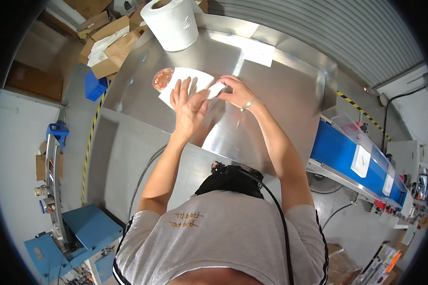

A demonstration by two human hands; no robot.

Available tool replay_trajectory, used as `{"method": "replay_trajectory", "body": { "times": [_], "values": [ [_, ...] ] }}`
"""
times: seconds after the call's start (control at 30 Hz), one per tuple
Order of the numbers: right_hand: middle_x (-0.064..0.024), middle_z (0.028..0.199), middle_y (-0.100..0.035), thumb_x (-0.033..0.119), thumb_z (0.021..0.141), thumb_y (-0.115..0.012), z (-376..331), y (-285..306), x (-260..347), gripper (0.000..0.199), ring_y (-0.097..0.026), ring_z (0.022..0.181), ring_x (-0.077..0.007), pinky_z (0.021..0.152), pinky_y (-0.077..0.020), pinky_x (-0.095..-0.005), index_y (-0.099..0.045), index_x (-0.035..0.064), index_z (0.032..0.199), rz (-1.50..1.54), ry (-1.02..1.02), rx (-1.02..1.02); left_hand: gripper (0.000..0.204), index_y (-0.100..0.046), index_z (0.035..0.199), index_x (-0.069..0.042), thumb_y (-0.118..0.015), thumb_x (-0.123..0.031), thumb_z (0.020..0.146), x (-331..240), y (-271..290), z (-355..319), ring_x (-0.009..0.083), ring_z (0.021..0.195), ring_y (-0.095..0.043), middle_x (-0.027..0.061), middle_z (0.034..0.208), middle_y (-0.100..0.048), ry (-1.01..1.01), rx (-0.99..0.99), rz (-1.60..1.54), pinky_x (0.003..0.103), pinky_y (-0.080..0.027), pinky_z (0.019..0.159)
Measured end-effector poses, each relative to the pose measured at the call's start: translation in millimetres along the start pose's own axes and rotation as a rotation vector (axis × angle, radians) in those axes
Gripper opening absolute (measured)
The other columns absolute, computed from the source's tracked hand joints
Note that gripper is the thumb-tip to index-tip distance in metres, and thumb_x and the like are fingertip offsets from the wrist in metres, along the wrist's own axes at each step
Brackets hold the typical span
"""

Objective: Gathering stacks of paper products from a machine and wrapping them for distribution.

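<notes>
"Where is the white sheet point(200, 79), and how do the hands stand?"

"It lies on the metal table point(280, 95); with the sheet as clock centre, the left hand point(189, 105) comes in at 6 o'clock, fingers extended and spread across it; the right hand point(238, 92), at 3 o'clock, pinches a small white flap point(216, 89) between thumb and fingers; I cannot tell whether that is a fold or a separate piece."

"What else surrounds it?"

"A round, red-speckled disc point(162, 80) at 9 o'clock, against the sheet's edge; a big white roll point(176, 31) between 11 and 12; a white paper point(260, 52) at 2, well apart; a blue conveyor belt point(336, 149) at 4, beyond the table."
</notes>
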State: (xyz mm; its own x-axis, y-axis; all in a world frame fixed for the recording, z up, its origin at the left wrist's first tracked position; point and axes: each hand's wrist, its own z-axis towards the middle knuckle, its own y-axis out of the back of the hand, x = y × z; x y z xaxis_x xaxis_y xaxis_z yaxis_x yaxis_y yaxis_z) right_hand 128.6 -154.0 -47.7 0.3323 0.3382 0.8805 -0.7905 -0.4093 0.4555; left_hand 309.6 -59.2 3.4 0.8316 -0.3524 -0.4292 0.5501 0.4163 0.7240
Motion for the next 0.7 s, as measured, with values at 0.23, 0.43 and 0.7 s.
{"method": "replay_trajectory", "body": {
  "times": [0.23,0.43,0.7],
  "values": [
    [-0.0082,0.098,-0.061,0.03,0.087,-0.063,-82.7,22.1,-26.0,0.037,-0.057,0.088,-0.0132,0.077,-0.0466,-0.0289,-0.053,0.0017,0.108,0.515,-0.253,-0.292,0.046,-0.057,0.123,-0.013,-0.067,-0.012,0.078,31.4,7.1,4.2,0.0394,0.125,-0.039,0.0212,0.132,-0.045,0.004,-0.037,0.159,0.049,-0.032,0.102],
    [-0.0097,0.118,-0.058,0.018,0.093,-0.055,-305.5,137.8,-207.3,0.042,-0.053,0.108,-0.0173,0.096,-0.0408,-0.0274,-0.043,-0.0016,0.128,-0.136,-0.22,-0.769,0.04,-0.061,0.117,-0.011,-0.063,-0.003,0.077,27.1,-5.1,13.3,0.0383,0.123,-0.04,0.0184,0.129,-0.048,-0.069,-0.042,0.12,0.048,-0.032,0.101],
    [-0.0191,0.119,-0.056,0.034,0.079,-0.067,-291.9,184.8,-75.5,0.058,-0.052,0.11,-0.0352,0.091,-0.0432,-0.0443,-0.049,0.0027,0.125,-1.053,-0.663,-0.832,0.031,-0.067,0.104,-0.01,-0.064,0.0,0.075,29.2,1.1,-2.2,0.0406,0.122,-0.04,0.0187,0.127,-0.05,-0.033,-0.072,0.1,0.049,-0.033,0.101]
  ]
}}
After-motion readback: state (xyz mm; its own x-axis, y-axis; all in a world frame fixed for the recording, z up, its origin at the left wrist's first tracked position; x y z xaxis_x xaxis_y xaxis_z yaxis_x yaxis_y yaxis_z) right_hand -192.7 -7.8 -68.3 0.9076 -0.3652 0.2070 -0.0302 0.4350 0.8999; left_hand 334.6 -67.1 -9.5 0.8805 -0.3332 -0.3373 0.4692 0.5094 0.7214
